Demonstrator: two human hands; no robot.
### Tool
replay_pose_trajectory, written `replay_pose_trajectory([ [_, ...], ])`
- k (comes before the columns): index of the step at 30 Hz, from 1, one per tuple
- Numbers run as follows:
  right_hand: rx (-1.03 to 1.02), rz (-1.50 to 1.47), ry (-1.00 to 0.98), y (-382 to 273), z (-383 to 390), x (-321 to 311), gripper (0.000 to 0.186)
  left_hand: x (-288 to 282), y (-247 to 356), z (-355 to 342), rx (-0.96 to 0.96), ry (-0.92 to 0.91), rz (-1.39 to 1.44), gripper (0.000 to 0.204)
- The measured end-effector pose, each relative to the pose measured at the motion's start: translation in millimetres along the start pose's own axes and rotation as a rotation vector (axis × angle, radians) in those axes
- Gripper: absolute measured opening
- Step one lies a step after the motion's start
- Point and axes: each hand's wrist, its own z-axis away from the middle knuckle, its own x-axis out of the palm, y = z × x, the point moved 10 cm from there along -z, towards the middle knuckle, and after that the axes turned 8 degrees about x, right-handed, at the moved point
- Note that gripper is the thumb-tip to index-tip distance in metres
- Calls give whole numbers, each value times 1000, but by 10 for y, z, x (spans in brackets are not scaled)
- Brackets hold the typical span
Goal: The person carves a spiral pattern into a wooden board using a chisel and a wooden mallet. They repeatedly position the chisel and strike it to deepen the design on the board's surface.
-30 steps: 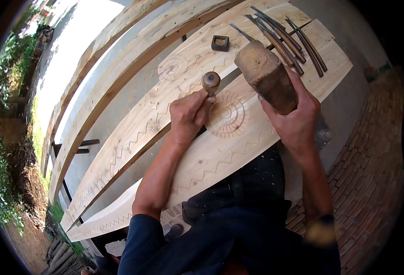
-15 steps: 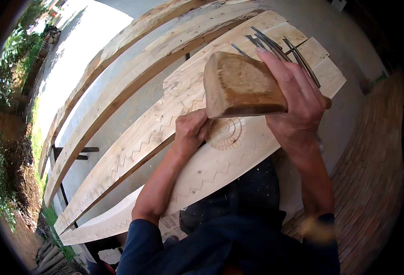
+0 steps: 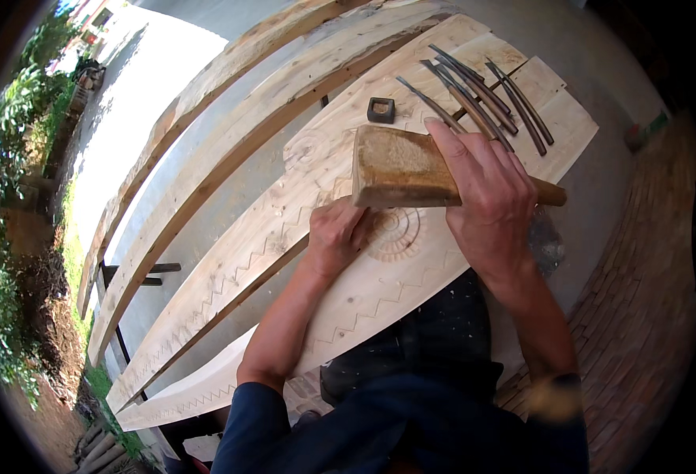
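right hand (image 3: 490,197) closed around the handle of a wooden mallet (image 3: 399,167), head of the mallet held flat just above the carved plank (image 3: 379,292), handle end sticking out past the hand toward the right. left hand (image 3: 336,237) curled shut just below the mallet head, resting on the carved plank; tool inside this grip hidden by the mallet, cannot tell what it is. round carved rosette (image 3: 399,233) on the carved plank, just right of the left hand and partly under the mallet. zigzag lines cut along the carved plank, running from the rosette toward the lower left. second smaller rosette (image 3: 308,148) on the same plank, up and left of the mallet. row of long dark chisels (image 3: 482,99) lying on the far end of the carved plank, beyond the mallet, side by side and slightly fanned. small dark square block (image 3: 380,110) on the plank just left of the chisels. more plain planks (image 3: 229,110) lying parallel, left of the carved plank. brick floor (image 3: 640,300) to the right of the carved plank. dark blue sleeves at the lower edge.
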Motion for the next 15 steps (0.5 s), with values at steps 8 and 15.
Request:
replay_pose_trajectory([
  [8,359,-455,2,513,338,-35,65,-15,-49,81,-83,75,35,29],
  [15,803,-698,-220,890,898,371,48,-94,-225,110,-275,125,39,6],
])
